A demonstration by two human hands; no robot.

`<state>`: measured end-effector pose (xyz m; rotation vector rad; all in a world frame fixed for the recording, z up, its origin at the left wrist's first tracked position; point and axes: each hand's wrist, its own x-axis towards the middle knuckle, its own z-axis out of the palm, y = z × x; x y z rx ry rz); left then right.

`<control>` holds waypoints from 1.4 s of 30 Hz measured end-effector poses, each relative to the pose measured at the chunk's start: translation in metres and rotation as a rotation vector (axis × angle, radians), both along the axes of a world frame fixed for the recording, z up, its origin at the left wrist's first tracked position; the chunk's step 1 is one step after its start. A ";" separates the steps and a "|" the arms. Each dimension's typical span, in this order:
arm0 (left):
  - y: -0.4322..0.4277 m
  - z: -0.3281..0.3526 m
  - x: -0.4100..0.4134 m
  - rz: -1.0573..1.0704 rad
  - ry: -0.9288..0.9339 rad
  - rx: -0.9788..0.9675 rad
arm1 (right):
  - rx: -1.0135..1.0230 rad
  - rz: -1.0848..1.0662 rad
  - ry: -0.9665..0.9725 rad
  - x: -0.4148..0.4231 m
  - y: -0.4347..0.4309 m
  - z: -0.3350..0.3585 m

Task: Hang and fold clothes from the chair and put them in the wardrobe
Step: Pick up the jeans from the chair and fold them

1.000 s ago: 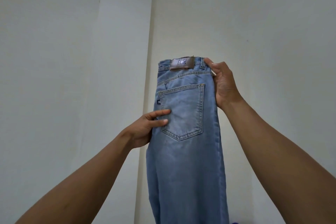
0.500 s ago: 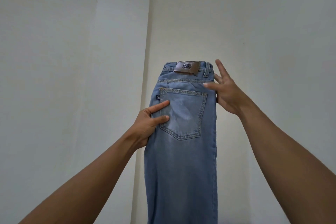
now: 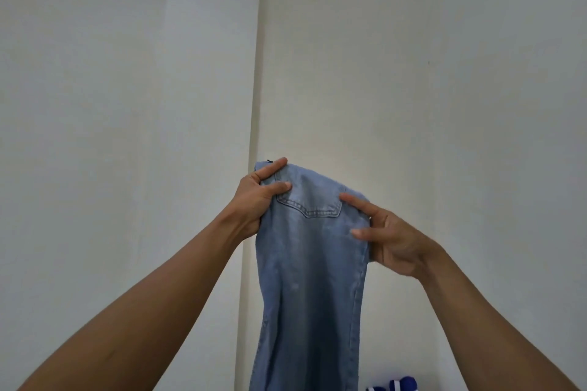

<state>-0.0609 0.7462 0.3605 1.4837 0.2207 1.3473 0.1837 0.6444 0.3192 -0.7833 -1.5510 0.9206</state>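
The pair of light blue denim jeans (image 3: 314,263) hangs in mid-air before a white wall corner, its top turned over backwards, so folding seems barely begun, and stowing it in the wardrobe, which is not in view, remains. The left hand (image 3: 257,200) grips the upper left edge with thumb and forefinger curled over the front. The right hand (image 3: 390,241) pinches the right edge between a nearly straight forefinger and thumb.

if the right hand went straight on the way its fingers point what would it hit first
The jeans: the right hand touches them, fingers pointing up-left across the back pocket toward the left hand; depth there is unclear.
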 end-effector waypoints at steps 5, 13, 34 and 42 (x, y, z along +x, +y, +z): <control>0.008 -0.004 -0.013 0.005 0.110 0.038 | 0.080 -0.088 0.189 -0.018 0.002 -0.006; 0.008 0.003 -0.030 0.102 0.344 0.185 | 0.153 -0.128 0.224 -0.023 0.002 0.002; 0.006 -0.048 -0.032 0.064 0.029 0.005 | -0.032 -0.459 0.302 -0.022 0.011 0.046; 0.001 -0.034 -0.020 0.126 -0.124 -0.044 | 0.015 -0.342 -0.091 -0.024 0.002 0.009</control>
